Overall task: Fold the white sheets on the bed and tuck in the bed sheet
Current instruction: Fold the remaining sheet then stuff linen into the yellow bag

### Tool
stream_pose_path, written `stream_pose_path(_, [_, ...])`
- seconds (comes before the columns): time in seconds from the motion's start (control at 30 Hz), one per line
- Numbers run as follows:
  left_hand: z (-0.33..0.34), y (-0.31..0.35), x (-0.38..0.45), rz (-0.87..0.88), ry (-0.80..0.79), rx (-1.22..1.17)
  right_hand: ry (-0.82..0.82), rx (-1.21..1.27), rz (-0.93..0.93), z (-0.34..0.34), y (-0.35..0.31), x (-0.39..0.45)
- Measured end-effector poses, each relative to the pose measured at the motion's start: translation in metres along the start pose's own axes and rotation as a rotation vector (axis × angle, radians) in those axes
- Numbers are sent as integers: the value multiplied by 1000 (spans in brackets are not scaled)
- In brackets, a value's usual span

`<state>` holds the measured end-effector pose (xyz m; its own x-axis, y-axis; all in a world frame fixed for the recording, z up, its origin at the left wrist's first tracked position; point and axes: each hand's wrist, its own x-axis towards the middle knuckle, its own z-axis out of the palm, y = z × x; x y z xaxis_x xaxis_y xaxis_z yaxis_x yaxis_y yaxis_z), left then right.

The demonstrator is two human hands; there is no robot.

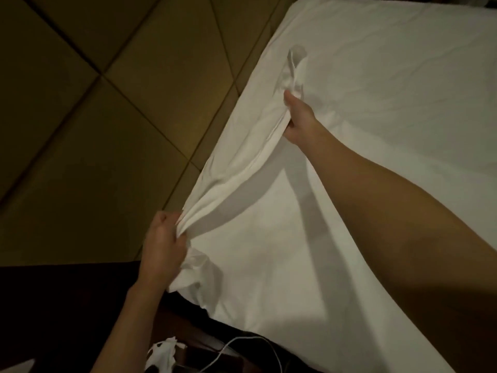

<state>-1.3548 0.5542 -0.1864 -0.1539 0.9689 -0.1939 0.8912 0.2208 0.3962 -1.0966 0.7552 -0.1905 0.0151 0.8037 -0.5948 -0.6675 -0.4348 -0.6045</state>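
We see one bed (403, 76) filling 12 to 5 o'clock, one white sheet (269, 238) spread over it. Sheet's edge is bunched and lifted between two hands: right hand (301, 122) at centre gripping it, left hand (164, 243) at 7 o'clock clenched on it. One white cable (239, 343) at 6 o'clock.

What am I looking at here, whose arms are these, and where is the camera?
No machine here: a person wears one camera on the head, looking down at both bare arms. The left hand and the right hand each hold a bunched edge of a white sheet, lifted and stretched between them above the bed. To the left is a tiled floor. At the bottom lie a white cable and some crumpled white material on a dark surface.
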Motion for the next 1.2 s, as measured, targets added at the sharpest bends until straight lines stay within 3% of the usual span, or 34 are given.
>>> stream_pose_path(0.13, [9,4,-2,36,-15,-72,35,-49,-7,-10,7,18])
stream_pose_path(0.3, [74,55,-55,241,-358,-445,141,-170,-61,-92,-16,18])
stream_pose_path(0.5, [165,144,-131,363,-597,-530,368,-348,-142,-207,-70,-24])
stream_pose_path(0.83, [244,263,-225,462,-960,-245,562,-405,-152,-373,-120,-106])
stream_pose_path(1.07, [285,340,-292,449,-1111,-273,766,-430,-214,-469,-155,-159])
stream_pose_path(1.2, [323,356,-318,425,-1165,-109,779,-427,-163,-516,-143,-165])
